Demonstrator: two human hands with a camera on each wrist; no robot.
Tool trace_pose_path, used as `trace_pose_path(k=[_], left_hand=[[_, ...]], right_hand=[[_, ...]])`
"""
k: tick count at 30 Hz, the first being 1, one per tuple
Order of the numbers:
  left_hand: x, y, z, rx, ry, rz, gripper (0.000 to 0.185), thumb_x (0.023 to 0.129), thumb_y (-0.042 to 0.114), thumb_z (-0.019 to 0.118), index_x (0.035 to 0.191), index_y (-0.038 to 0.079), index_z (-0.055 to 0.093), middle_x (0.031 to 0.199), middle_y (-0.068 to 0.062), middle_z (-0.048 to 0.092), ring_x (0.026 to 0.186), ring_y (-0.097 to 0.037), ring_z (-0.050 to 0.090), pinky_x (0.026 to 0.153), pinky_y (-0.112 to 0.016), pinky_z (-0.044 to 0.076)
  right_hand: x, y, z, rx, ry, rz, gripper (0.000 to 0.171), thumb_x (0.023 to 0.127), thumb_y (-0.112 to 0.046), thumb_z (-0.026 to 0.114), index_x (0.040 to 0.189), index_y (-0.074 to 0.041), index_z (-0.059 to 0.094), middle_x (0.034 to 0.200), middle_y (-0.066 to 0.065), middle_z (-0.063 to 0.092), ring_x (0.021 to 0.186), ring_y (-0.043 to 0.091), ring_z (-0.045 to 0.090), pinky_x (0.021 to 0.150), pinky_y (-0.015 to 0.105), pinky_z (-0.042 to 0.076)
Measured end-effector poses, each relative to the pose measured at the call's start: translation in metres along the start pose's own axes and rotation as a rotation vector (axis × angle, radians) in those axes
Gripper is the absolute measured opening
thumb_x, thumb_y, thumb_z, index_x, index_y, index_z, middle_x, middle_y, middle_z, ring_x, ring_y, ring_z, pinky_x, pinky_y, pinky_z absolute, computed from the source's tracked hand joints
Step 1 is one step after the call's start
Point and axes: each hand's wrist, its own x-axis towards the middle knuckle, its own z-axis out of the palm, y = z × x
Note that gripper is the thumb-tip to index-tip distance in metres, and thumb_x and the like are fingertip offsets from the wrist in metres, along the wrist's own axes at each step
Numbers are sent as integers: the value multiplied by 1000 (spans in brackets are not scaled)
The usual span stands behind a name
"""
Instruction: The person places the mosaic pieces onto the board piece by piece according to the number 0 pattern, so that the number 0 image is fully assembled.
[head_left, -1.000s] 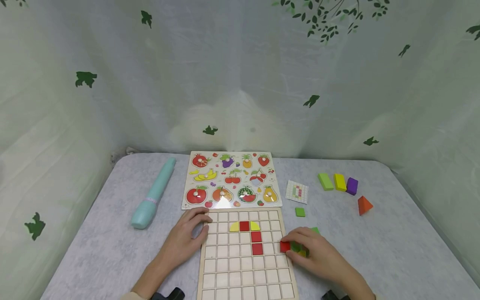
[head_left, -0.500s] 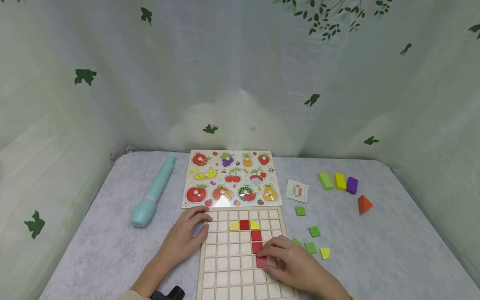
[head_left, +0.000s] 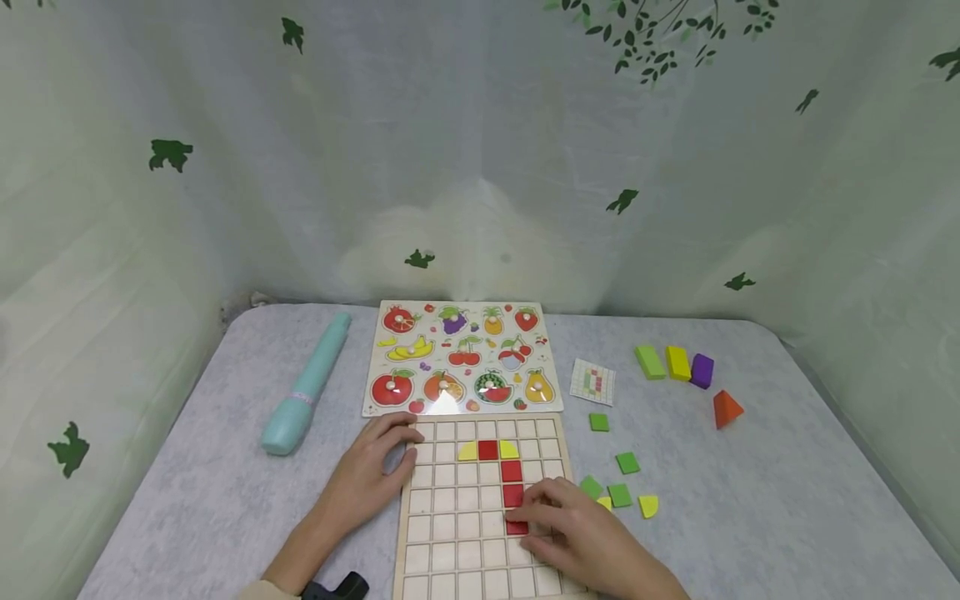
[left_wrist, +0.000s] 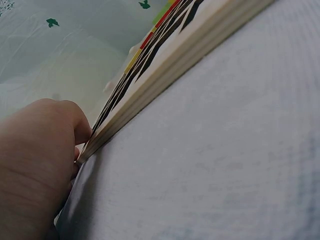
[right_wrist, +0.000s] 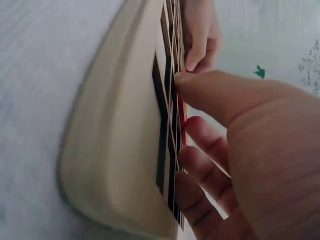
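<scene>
My right hand (head_left: 573, 533) is over the wooden grid board (head_left: 457, 556), its thumb and index finger at the edges of a red square tile (head_left: 517, 528). In the right wrist view, that red tile (right_wrist: 181, 107) shows as a thin strip between thumb and fingers. Two more red tiles (head_left: 512, 483) lie just above it in the same column. Higher up, another red tile (head_left: 487, 450) sits between two yellow quarter-round tiles (head_left: 508, 451). My left hand (head_left: 375, 462) rests against the board's upper left corner, with the thumb (left_wrist: 80, 127) touching its edge.
Loose green tiles (head_left: 628, 462) and yellow rounded pieces (head_left: 648, 506) lie right of the board. A pattern card (head_left: 592, 383), several blocks (head_left: 650, 362) and an orange wedge (head_left: 727, 410) are farther off. A fruit puzzle (head_left: 555, 404) adjoins the board; a turquoise case (head_left: 303, 400) lies left.
My right hand carried the red tile leftward from the board's right edge onto the column of red tiles, where it now sits straighter. The left hand has stayed put.
</scene>
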Motion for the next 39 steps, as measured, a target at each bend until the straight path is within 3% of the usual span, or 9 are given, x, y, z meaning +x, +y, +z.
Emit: trace_pose_path(k=[7, 11, 17, 23, 28, 35, 39], left_hand=[[1, 0, 0, 0, -9, -9, 17, 92, 8, 75, 106, 17, 73, 131, 1, 63, 123, -18, 57, 102, -45, 53], [2, -1, 0, 7, -7, -6, 17, 92, 8, 75, 106, 18, 73, 131, 0, 63, 124, -19, 57, 102, -45, 53], [2, -1, 1, -2, -6, -8, 16, 92, 8, 75, 106, 18, 73, 131, 1, 63, 124, -19, 57, 103, -45, 53], [2, 0, 2, 4, -12, -18, 16, 93, 9, 75, 105, 18, 73, 131, 2, 63, 124, -19, 57, 103, -45, 53], [3, 1, -1, 16, -11, -12, 16, 92, 8, 74, 106, 17, 73, 131, 0, 63, 124, -20, 57, 102, -46, 54], [3, 2, -2, 14, -19, -11, 16, 93, 8, 74, 107, 16, 73, 132, -1, 63, 125, -20, 56, 104, -45, 52], [1, 1, -1, 7, -21, -21, 16, 93, 8, 74, 107, 16, 73, 132, -1, 63, 126, -20, 56, 105, -45, 52]], right_hand=[[-11, 7, -9, 75, 77, 58, 26, 97, -35, 73, 123, -37, 71, 121, -22, 57, 102, 1, 54, 80, 19, 54], [-17, 20, -22, 82, 98, 101, 26, 97, -37, 73, 122, -39, 70, 122, -23, 59, 104, 2, 56, 84, 23, 55], [-27, 40, -42, 123, 32, 184, 31, 94, -39, 75, 124, -36, 70, 121, -19, 63, 104, 4, 58, 89, 26, 56], [-35, 52, -55, 71, -43, 273, 35, 89, -48, 77, 122, -38, 69, 118, -21, 62, 102, 2, 55, 90, 27, 55], [-37, 56, -60, 63, -88, 326, 33, 86, -47, 81, 116, -37, 70, 110, -24, 63, 99, 1, 55, 90, 26, 55], [-39, 56, -62, 125, -152, 324, 27, 89, -38, 81, 113, -33, 70, 99, -21, 62, 91, 1, 54, 80, 23, 52], [-39, 55, -60, 134, -150, 272, 25, 91, -38, 79, 114, -35, 72, 102, -21, 63, 92, 1, 54, 79, 22, 51]])
